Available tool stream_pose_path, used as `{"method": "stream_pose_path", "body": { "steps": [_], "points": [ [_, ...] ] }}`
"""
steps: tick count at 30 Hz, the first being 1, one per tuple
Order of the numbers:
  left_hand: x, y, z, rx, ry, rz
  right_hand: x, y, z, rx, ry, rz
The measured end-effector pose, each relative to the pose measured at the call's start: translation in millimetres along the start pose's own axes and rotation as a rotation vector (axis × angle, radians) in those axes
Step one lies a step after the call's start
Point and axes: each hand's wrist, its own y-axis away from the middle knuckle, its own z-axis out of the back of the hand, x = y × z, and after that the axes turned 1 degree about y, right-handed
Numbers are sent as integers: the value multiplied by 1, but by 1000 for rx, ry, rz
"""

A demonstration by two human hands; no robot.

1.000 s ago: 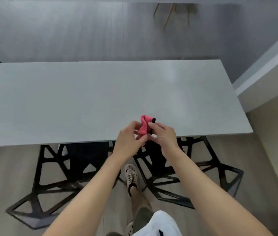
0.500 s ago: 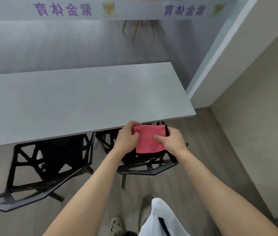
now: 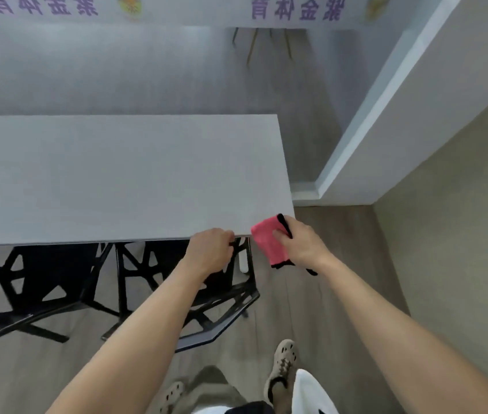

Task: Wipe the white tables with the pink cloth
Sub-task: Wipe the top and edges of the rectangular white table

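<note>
A long white table (image 3: 123, 174) fills the left and middle of the view, with its near right corner just in front of me. My right hand (image 3: 299, 243) grips the folded pink cloth (image 3: 269, 243), which has black edging, in the air at that corner. My left hand (image 3: 211, 249) hovers at the table's front edge to the left of the cloth, fingers curled, holding nothing that I can see.
Two black open-frame chairs (image 3: 177, 282) are tucked under the table's front edge. A white wall corner (image 3: 386, 138) and a beige wall (image 3: 460, 219) close off the right side. Wood floor runs between the table end and the wall. My sandalled feet (image 3: 284, 363) stand below.
Both hands were unfolding the cloth together in front of the table. Now my left hand has let go and only my right hand carries it, at the table's right corner. The view has shifted right.
</note>
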Motion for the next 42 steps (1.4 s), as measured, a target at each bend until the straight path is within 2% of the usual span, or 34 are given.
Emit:
{"method": "stream_pose_path", "body": {
  "steps": [7,12,17,20,24,27,31,33,39,42],
  "points": [
    [-6,-65,-1,-186,-21,150,-9,-102,55,74,137,37],
    [20,-152,-11,-299,119,244,14,-220,84,115,314,73],
    [58,-251,-9,-412,195,297,70,-353,107,-15,409,240],
    [80,-282,-12,-476,170,321,80,-404,87,-75,371,381],
    [114,-304,-20,-567,115,395,46,-448,43,156,582,351],
    [138,-315,-31,-547,49,464,22,-469,23,87,582,420],
    [146,-323,-49,-530,50,488,-6,-487,-7,132,760,516],
    [143,-320,-49,-565,61,483,-11,-497,-16,43,790,559],
    [145,-321,-49,-616,89,500,68,-597,-57,-94,710,513],
    [145,-320,-46,-614,95,539,110,-610,-102,-125,719,534]
  ]
}}
